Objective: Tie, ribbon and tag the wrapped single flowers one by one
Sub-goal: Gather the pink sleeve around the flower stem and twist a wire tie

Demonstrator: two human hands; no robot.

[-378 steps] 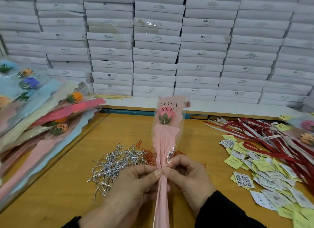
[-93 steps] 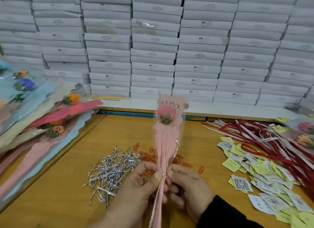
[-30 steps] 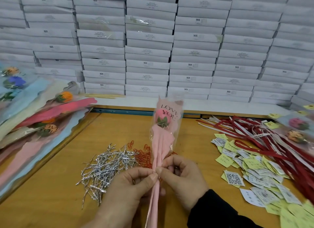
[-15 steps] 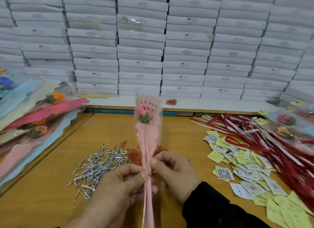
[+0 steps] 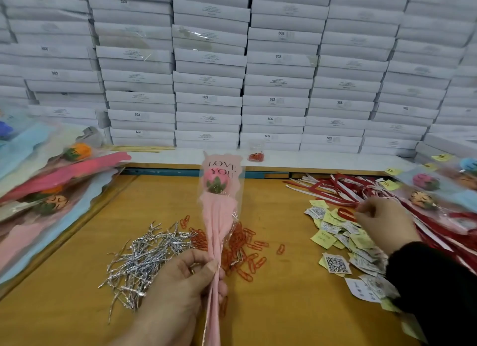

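Gripping the wrapped flower [image 5: 219,216] upright at frame centre, left hand [image 5: 178,289] pinches its stem; base cut off below. Right hand [image 5: 384,224], blurred, reaches red ribbons [image 5: 335,190] at right; grasp unclear

wooden table [image 5: 296,307] | silver twist ties [image 5: 144,258] | red paper clips [image 5: 245,247] | tags [image 5: 343,242] | red ribbons [image 5: 335,190]

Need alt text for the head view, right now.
Left hand grips an upright pink wrapped flower over a wooden table; right hand reaches into red ribbons beside paper tags.
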